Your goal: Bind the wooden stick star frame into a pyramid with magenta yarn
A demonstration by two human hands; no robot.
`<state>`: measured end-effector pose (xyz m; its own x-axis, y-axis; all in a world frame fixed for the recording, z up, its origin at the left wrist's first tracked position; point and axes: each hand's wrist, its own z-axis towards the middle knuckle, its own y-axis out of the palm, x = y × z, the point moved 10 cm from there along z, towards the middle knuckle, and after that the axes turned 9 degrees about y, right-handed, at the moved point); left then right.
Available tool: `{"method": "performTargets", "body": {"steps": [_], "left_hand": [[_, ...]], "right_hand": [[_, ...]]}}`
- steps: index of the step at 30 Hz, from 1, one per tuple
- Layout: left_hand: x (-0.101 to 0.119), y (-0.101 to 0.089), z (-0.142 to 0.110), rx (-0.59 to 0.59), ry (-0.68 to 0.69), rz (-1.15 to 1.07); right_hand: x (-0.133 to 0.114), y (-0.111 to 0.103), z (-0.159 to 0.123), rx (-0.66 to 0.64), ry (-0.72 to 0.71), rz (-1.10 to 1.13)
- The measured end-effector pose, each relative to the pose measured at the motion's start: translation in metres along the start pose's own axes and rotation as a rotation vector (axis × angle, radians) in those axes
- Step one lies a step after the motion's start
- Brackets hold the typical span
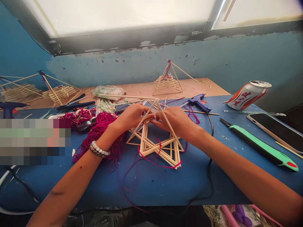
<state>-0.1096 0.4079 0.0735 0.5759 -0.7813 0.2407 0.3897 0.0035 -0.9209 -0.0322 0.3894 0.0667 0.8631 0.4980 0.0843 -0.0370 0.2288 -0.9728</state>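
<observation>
A star-shaped frame of pale wooden sticks point(153, 146) rests on the blue table before me, with a triangle of sticks rising to a point above it. Magenta yarn point(153, 164) loops through its front and trails down the table. My left hand point(134, 116) reaches to the back of the frame, thumb and fingers pinched together. Opposite it, my right hand point(174, 119) is also closed, its fingertips almost meeting the left ones behind the raised sticks. What lies between the fingertips is hidden. Left of the frame spreads a tangled heap of magenta yarn point(101, 129).
A glue gun point(199, 102) with a black cord lies behind my right hand. Further right are a drink can point(249, 94), a green-handled cutter point(262, 146) and a phone point(276, 129). Finished-looking stick pyramids point(169, 80) stand at the back. Another glue gun point(10, 108) is far left.
</observation>
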Motion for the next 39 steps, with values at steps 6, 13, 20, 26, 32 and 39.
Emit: {"method": "performTargets", "body": {"steps": [6,13,20,26,32,39], "left_hand": [[-0.004,-0.004,-0.002,0.022,-0.031,-0.057],[0.003,0.001,0.002,-0.004,0.077,0.014],[0.007,0.003,0.002,-0.013,0.09,0.11],[0.003,0.001,0.001,0.017,0.092,0.079],[-0.008,-0.001,-0.003,0.077,0.053,-0.13],[-0.024,-0.021,-0.011,0.197,-0.152,-0.034]], "right_hand": [[0.001,-0.001,-0.002,0.017,0.038,0.002],[-0.012,0.001,-0.005,-0.005,-0.096,0.017],[-0.016,0.001,-0.007,-0.104,-0.142,0.062],[-0.011,0.001,-0.011,-0.049,-0.125,0.024],[0.012,-0.018,-0.018,-0.004,-0.036,0.119],[0.07,-0.032,-0.012,0.156,0.2,0.38]]}}
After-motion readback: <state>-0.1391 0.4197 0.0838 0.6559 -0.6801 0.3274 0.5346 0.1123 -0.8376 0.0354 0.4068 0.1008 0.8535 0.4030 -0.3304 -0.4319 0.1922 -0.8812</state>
